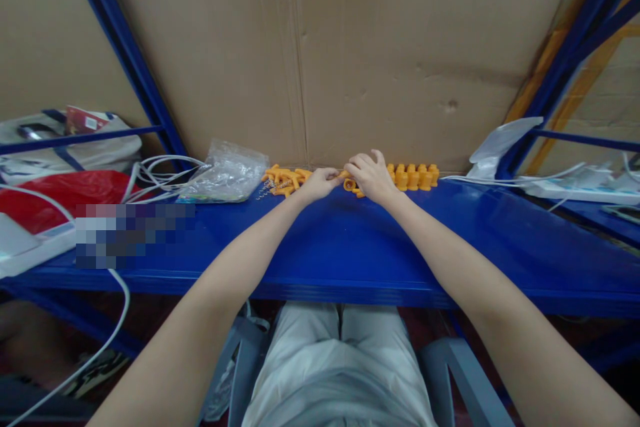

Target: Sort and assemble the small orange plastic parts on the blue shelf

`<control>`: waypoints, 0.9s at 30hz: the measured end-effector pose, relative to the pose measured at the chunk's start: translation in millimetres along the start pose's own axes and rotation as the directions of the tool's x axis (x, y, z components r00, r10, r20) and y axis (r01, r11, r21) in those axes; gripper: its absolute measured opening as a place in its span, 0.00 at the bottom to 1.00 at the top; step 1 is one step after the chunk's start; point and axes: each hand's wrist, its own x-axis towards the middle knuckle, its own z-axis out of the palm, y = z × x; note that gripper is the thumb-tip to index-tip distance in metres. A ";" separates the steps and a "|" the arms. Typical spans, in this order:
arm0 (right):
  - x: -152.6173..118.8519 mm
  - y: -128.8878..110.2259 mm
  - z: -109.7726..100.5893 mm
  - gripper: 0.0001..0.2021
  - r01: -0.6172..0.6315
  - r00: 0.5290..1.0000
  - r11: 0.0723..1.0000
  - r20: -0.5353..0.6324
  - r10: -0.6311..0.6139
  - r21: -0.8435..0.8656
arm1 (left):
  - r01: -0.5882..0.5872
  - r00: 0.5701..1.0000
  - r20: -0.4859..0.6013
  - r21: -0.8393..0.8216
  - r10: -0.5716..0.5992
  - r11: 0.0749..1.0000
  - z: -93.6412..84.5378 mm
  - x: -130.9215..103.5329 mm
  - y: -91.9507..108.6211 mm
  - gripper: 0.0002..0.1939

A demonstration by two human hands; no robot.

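Observation:
Both my hands are at the back of the blue table, among small orange plastic parts. My left hand point(321, 184) has its fingers pinched at one end of an orange plastic piece point(344, 175). Over the other end of that piece is my right hand point(370, 175), fingers curled and partly hiding it. Just below the fingers lies a round, hollow orange part point(349, 184). To the left sits a pile of orange parts point(287, 180) with small metal springs or screws point(267, 188). Orange spool-shaped parts point(413, 177) stand in rows right of my right hand.
A cardboard panel point(380, 60) rises behind the blue table point(345, 247). On the left are a clear plastic bag point(227, 170), white cables point(160, 170) and a red bag point(75, 190). A white power strip point(575, 190) lies at the right, beside a blue post point(565, 60).

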 end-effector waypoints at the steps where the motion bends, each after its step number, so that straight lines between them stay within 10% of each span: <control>1: -0.1 0.6 0.1 0.15 0.003 1.000 1.000 -0.007 -0.003 -0.003 | 0.036 0.999 0.016 -0.045 -0.035 0.998 -0.4 -0.7 2.4 0.13; 9: -0.1 -1.9 -4.3 0.16 0.031 0.999 0.999 0.022 -0.031 0.018 | 0.295 0.952 0.174 -0.298 -0.252 0.908 -5.1 -11.3 20.6 0.09; 27: 0.8 -4.4 0.4 0.15 -0.029 0.998 0.997 0.054 0.025 0.077 | 0.314 0.947 0.167 -0.312 -0.273 0.897 -3.1 -11.8 22.3 0.11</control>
